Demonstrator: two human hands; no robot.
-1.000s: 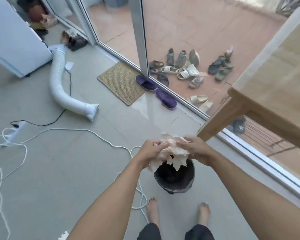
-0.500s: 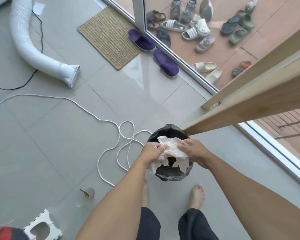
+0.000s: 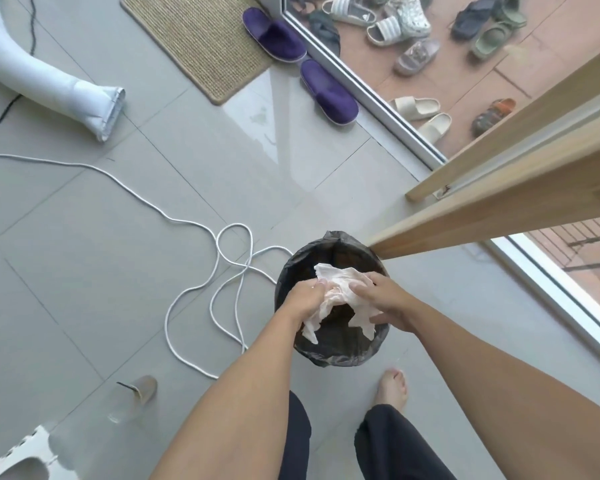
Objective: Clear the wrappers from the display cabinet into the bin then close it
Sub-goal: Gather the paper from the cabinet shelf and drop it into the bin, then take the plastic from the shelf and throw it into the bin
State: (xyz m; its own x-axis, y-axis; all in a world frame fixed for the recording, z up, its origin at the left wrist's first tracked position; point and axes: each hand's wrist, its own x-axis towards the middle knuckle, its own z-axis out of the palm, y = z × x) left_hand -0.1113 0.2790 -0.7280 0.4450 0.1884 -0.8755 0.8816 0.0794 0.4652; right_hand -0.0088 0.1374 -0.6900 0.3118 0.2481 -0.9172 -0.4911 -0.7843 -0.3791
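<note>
The wrappers [image 3: 336, 292] are a crumpled white bundle held right above the open mouth of the bin [image 3: 340, 351], which stands on the floor beside a wooden table leg [image 3: 465, 223]. The left hand [image 3: 303, 299] and the right hand [image 3: 385, 301] are close together, both clamped on the bundle. The step in hand seems to be the drop into the bin — next the fingers must let go, so the paper falls inside the black liner and not over its rim. The display cabinet is not in view

Thin crinkled paper wrappers [image 3: 336, 289] in the fingers; glossy black plastic bin [image 3: 329, 348] liner beneath them; smooth glossy floor [image 3: 84, 271] tiles around; matt pale wood beam [image 3: 499, 199] beyond.
</note>
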